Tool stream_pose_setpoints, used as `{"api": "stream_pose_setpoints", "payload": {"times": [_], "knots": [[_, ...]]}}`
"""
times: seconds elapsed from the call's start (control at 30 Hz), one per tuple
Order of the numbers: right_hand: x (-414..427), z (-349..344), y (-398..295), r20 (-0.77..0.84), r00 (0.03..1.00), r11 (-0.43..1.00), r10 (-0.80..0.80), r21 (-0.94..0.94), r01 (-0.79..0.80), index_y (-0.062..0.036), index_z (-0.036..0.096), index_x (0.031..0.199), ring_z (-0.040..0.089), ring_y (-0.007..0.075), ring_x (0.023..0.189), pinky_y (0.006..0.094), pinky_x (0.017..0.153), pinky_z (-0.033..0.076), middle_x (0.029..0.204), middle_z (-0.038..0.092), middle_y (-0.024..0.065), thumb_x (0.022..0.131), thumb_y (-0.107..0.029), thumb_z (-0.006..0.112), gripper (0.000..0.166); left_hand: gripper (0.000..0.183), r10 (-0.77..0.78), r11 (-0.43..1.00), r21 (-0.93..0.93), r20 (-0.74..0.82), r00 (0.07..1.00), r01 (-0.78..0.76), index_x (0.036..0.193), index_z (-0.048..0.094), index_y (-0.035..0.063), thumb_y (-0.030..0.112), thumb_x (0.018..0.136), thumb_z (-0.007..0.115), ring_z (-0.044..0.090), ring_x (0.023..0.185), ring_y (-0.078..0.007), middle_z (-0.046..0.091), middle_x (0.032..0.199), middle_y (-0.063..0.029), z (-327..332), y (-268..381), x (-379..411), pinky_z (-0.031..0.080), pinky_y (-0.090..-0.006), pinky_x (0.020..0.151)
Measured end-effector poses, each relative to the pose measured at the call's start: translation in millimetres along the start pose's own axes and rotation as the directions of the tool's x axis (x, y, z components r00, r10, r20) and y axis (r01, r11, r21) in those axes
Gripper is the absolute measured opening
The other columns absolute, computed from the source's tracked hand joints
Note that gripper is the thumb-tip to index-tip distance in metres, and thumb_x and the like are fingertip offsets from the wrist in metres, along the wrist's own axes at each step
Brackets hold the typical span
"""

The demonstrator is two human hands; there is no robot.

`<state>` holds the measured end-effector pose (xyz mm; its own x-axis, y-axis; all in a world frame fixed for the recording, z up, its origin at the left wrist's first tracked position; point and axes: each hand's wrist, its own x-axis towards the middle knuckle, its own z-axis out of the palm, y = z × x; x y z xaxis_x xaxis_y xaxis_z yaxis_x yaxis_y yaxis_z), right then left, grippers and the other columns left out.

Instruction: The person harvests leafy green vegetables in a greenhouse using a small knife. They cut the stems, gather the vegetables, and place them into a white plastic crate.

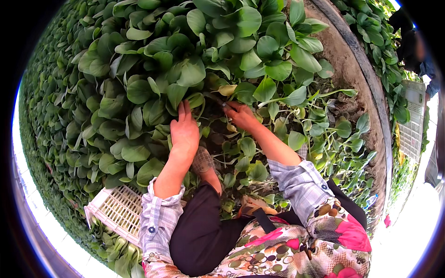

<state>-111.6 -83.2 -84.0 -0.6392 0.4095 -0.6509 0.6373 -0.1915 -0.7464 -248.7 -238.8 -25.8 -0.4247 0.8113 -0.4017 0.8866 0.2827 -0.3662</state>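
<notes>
My right hand [240, 116] is closed on a small knife [216, 98], whose dark blade points left, low among the stems. A yellowed leaf [227, 90] lies just above the blade. My left hand [185, 130] rests against the outer leaves of a pak choi plant [194, 100] at the edge of the dense stand. Two of its fingers extend together into the foliage; the others are hidden, so its grip is unclear. Loose leaves and cut-off stems [247, 146] litter the soil below my right hand.
A white plastic crate [116, 208] stands at lower left, with pak choi [121, 253] beside it. My shoe [202, 160] is planted between the hands. A concrete edging [373, 81] borders the bed at right. Beyond it are another person [413, 52] and a pale crate [412, 120].
</notes>
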Motion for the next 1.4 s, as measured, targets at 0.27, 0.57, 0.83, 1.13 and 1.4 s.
{"api": "stream_pose_setpoints", "payload": {"times": [0.27,0.57,0.83,1.13,1.4], "knots": [[26,-5,8,0.086,0.965,0.894,-0.249,-0.362,0.263,-0.0092,0.06,0.111,0.06,0.0288,0.09,0.0385,0.074,0.047,0.097,0.063,0.0128,0.092,-0.032,0.052,0.03,0.036,0.006,0.999,-0.039,-0.003,1.0,-0.006,0.111,0.065,0.0022,0.014,0.077,0.058,0.028,0.137,-0.0239,0.032,0.148,-0.0099,-10,1,-1,0.047,-0.0311,0.071],[28,-20,-2,0.123,0.954,0.921,-0.272,-0.255,0.295,-0.0078,0.063,0.102,0.061,0.0318,0.084,0.0396,0.078,0.046,0.091,0.065,0.0156,0.091,-0.032,0.053,0.028,0.033,0.005,1.0,0.03,-0.109,0.994,-0.002,0.108,0.069,0.0082,0.018,0.078,0.059,0.027,0.138,-0.0236,0.034,0.148,-0.0094,8,-4,-5,0.044,-0.0293,0.069],[33,-25,-6,0.214,0.94,0.869,-0.264,-0.369,0.328,-0.006,0.062,0.102,0.058,0.0264,0.078,0.0375,0.074,0.045,0.085,0.063,0.0153,0.092,-0.026,0.053,0.024,0.038,-0.011,0.999,-0.04,-0.066,0.998,0.008,0.113,0.065,0.0064,0.017,0.078,0.058,0.03,0.136,-0.0237,0.036,0.146,-0.0078,7,-2,-3,0.046,-0.03,0.071],[26,-29,-9,0.151,0.956,0.86,-0.253,-0.418,0.293,-0.0042,0.061,0.104,0.054,0.0248,0.073,0.0368,0.073,0.044,0.081,0.06,0.013,0.092,-0.024,0.054,0.024,0.034,-0.004,0.998,-0.063,-0.105,0.994,-0.003,0.108,0.067,0.0033,0.016,0.078,0.058,0.031,0.135,-0.0249,0.038,0.144,-0.0094,3,-2,-5,0.048,-0.03,0.07],[23,-26,-1,0.111,0.962,0.932,-0.249,-0.244,0.269,-0.0057,0.063,0.103,0.06,0.0328,0.083,0.0408,0.078,0.046,0.09,0.064,0.0172,0.092,-0.028,0.053,0.027,0.035,-0.005,0.997,-0.077,-0.112,0.994,-0.003,0.108,0.067,0.0017,0.016,0.078,0.058,0.032,0.134,-0.0264,0.04,0.142,-0.0115,6,1,-8,0.049,-0.0299,0.071]]}}
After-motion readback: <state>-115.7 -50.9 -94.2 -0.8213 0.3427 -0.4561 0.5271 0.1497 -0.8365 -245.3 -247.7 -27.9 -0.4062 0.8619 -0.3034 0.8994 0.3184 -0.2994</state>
